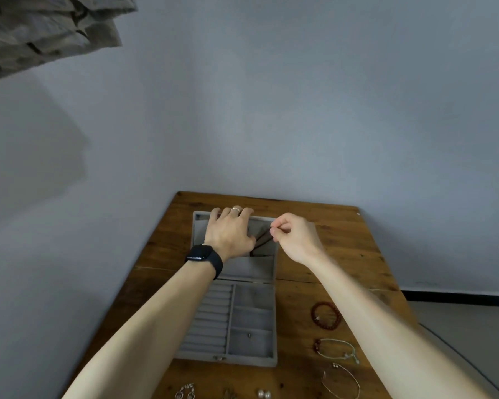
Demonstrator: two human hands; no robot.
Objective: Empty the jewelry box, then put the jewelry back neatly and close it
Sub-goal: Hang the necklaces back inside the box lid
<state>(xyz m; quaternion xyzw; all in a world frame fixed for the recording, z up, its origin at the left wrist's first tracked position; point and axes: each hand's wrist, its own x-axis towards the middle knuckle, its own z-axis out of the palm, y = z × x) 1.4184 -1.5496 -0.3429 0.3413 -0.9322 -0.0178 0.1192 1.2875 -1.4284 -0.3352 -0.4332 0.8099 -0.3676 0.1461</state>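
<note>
A grey velvet jewelry box (251, 318) lies open on the wooden table, its lid (260, 267) folded flat away from me. My left hand (229, 230) lies spread on the lid's inner panel, fingers reaching its far edge. My right hand (293, 236) pinches something thin at the lid's upper right, beside a dark strap (261, 239); what it pinches is too small to tell. The tray's ring rolls look bare, and one small earring (249, 336) sits in the near right compartment.
On the table (343, 249) to the right of the box lie a red bead bracelet (326, 315), a thin chain bracelet (337, 351) and a bangle (342, 381). Earrings (185, 391) and two pearls (263, 394) lie near the front edge. A wall stands behind the table.
</note>
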